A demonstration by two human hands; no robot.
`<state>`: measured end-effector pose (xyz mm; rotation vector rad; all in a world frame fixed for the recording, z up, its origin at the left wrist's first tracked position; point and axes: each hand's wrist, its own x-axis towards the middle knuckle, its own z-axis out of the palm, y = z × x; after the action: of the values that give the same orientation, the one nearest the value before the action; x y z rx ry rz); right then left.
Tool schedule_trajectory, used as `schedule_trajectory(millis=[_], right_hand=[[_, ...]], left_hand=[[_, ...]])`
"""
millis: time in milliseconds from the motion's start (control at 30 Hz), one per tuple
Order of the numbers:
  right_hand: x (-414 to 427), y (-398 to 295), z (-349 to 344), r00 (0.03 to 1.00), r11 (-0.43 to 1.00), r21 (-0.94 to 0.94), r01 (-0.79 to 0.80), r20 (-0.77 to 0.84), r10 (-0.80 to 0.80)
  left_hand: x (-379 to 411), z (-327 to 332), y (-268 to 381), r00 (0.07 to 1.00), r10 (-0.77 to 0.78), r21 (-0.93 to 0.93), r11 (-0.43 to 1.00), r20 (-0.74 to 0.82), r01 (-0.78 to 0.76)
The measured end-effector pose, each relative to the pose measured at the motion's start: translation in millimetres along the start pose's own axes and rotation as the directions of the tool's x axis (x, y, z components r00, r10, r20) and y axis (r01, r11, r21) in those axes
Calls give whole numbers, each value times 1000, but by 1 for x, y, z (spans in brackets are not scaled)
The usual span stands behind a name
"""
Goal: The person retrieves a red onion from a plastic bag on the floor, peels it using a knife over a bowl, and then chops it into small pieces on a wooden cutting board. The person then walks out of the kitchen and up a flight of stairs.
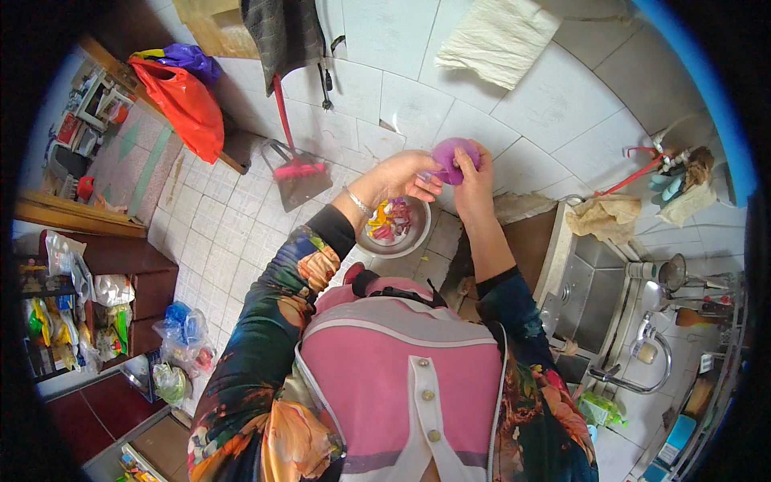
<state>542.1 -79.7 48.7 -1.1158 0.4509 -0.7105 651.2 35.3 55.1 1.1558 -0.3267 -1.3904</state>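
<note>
Both of my hands are at a round, glossy purple object (449, 155), raised in front of me near the tiled wall; its exact kind is unclear. My right hand (473, 172) grips it from the right, with the thumb across its face. My left hand (411, 172) pinches its left edge, where a small pale purple, see-through part shows between the fingers. Below the hands, a round metal basin (425, 232) stands on the floor. Crumpled yellow, white and pinkish-purple pieces (391, 220) lie in it, and my left wrist hides part of its rim.
A dustpan (304, 184) and pink broom (295, 167) stand at the wall. To the right are a steel sink (593, 289) and faucet (659, 367). A red bag (184, 105) hangs by the doorway. Left sit a dark cabinet (153, 295) and plastic bags (184, 331).
</note>
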Motion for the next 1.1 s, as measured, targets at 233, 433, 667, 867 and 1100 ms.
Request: schedule_trajectory(millis=[233, 433, 667, 867, 1100], right_hand=[[2, -7, 1, 1000, 1000, -29, -9, -22, 8], [6, 5, -1, 998, 998, -53, -45, -37, 43], [4, -15, -5, 863, 846, 183, -501, 40, 503], [3, -7, -11, 831, 799, 234, -554, 101, 546], [0, -5, -10, 790, 787, 95, -609, 162, 591]], left_hand=[[-6, 6, 9, 995, -86, -133, 987, 52, 92], [11, 11, -4, 998, -60, 129, 990, -4, 60], [-5, 2, -13, 992, 80, 431, 902, -94, -32], [-14, -7, -11, 998, 4, 182, 983, -64, 7], [-10, -5, -8, 994, -58, 474, 875, -94, 96]])
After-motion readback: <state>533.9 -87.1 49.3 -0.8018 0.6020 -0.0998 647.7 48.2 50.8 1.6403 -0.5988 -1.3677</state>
